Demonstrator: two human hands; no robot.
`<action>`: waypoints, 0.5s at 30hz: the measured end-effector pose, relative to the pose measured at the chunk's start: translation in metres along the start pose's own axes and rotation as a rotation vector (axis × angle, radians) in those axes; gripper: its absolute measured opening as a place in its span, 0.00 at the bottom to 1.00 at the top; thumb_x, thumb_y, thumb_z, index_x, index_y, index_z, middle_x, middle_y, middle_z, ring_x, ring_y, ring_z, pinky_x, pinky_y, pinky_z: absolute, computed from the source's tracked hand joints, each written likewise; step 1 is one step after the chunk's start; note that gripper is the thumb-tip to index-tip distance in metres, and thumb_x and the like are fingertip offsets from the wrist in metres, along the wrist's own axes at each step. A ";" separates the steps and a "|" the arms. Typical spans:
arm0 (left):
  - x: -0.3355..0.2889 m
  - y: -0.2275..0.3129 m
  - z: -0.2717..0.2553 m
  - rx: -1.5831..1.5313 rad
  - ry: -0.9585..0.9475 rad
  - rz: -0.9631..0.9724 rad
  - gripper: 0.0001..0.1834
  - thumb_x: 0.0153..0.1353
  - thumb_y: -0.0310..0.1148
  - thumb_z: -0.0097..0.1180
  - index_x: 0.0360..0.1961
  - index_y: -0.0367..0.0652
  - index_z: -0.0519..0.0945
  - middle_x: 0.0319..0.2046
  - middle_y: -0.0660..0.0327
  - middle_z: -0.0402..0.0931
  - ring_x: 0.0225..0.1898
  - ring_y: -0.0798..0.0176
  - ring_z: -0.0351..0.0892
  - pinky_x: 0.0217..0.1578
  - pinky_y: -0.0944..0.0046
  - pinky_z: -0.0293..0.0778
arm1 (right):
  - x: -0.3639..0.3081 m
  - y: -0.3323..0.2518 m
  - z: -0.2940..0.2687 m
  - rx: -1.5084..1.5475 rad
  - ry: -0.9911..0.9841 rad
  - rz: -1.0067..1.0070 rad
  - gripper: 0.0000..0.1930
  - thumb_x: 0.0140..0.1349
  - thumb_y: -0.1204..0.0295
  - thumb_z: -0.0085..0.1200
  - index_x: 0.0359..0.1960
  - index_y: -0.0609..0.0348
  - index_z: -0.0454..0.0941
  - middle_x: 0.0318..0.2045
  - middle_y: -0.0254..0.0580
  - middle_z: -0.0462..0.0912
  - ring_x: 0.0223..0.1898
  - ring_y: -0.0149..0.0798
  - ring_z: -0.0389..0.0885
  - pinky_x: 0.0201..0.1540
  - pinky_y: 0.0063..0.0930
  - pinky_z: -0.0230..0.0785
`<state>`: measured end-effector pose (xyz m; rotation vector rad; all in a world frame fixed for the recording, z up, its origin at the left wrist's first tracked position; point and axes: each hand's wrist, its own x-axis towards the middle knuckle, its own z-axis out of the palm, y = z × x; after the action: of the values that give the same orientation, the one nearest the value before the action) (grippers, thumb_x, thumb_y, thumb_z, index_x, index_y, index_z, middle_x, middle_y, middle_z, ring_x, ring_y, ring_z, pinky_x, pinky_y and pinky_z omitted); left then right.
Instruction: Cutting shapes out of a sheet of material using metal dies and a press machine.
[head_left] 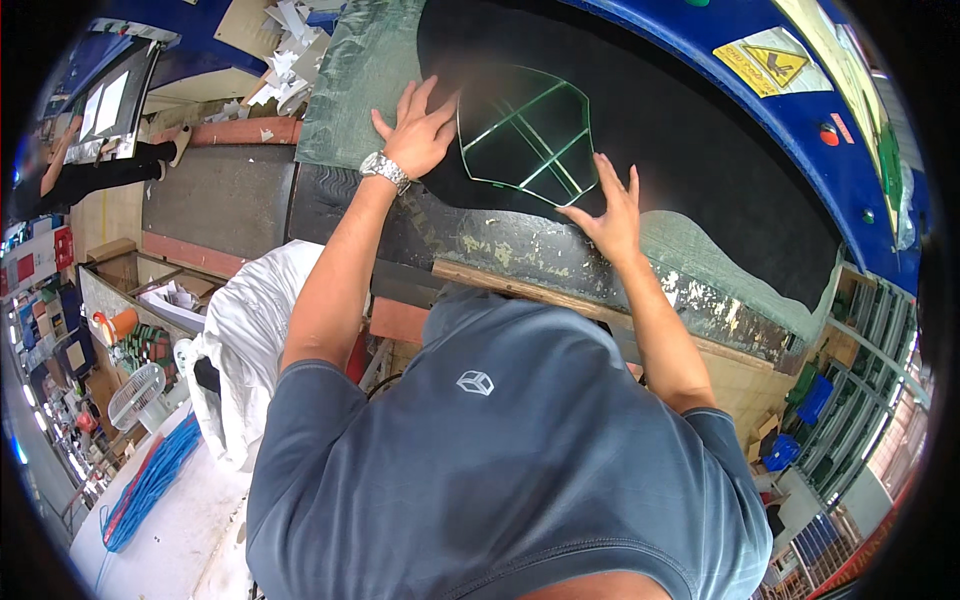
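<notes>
A green-edged cutting die [542,150], a many-sided frame with crossing bars inside, lies flat on a sheet of black material [680,150]. My left hand [418,132], with a metal watch on its wrist, rests with spread fingers at the die's left side; its nearest fingertip is at the rim. At the lower right corner, my right hand [614,215] holds the die's frame, thumb at the bottom edge and forefinger at the right edge. A hazy patch blurs the die's upper left part.
Under the black sheet lie green-grey cloth [365,80] and a worn dark bench [520,245] with a wooden front edge. A blue machine beam [790,150] arches along the far side. White scraps [290,60] lie at upper left. Another person's leg [125,165] shows at left.
</notes>
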<state>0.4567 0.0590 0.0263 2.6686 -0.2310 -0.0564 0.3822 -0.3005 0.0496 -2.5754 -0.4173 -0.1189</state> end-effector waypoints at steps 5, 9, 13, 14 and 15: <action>-0.009 -0.007 -0.002 0.079 0.015 0.010 0.30 0.70 0.50 0.60 0.73 0.74 0.74 0.82 0.60 0.52 0.83 0.45 0.45 0.67 0.08 0.33 | 0.004 -0.007 0.000 0.043 0.033 -0.064 0.47 0.50 0.51 0.78 0.72 0.53 0.74 0.69 0.47 0.78 0.75 0.47 0.69 0.81 0.62 0.41; -0.039 -0.008 -0.014 0.139 0.027 0.072 0.36 0.66 0.58 0.64 0.75 0.70 0.73 0.83 0.56 0.52 0.83 0.42 0.45 0.73 0.18 0.35 | 0.001 -0.007 0.002 -0.062 0.009 -0.091 0.39 0.53 0.52 0.76 0.67 0.49 0.80 0.73 0.49 0.74 0.78 0.50 0.65 0.81 0.65 0.39; -0.067 -0.008 -0.014 0.129 0.061 0.079 0.38 0.66 0.62 0.62 0.76 0.71 0.72 0.82 0.55 0.52 0.84 0.41 0.42 0.73 0.17 0.31 | 0.003 -0.005 0.000 0.022 -0.005 -0.064 0.29 0.51 0.55 0.78 0.53 0.54 0.85 0.72 0.55 0.75 0.80 0.48 0.62 0.82 0.62 0.35; -0.071 -0.008 -0.013 0.121 0.055 0.063 0.38 0.66 0.62 0.62 0.76 0.71 0.71 0.82 0.55 0.52 0.84 0.41 0.42 0.74 0.18 0.30 | 0.002 -0.008 0.002 0.027 0.001 -0.069 0.29 0.51 0.55 0.78 0.53 0.54 0.85 0.72 0.55 0.75 0.80 0.48 0.62 0.82 0.62 0.35; -0.070 -0.005 -0.014 0.065 0.030 0.032 0.40 0.64 0.61 0.64 0.76 0.70 0.71 0.83 0.54 0.50 0.84 0.41 0.39 0.73 0.16 0.28 | 0.001 -0.009 0.002 0.014 -0.006 -0.071 0.29 0.50 0.54 0.79 0.51 0.54 0.86 0.71 0.54 0.76 0.79 0.48 0.63 0.82 0.62 0.35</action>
<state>0.3899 0.0811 0.0367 2.7275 -0.2707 0.0018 0.3807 -0.2917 0.0528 -2.5484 -0.5103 -0.1336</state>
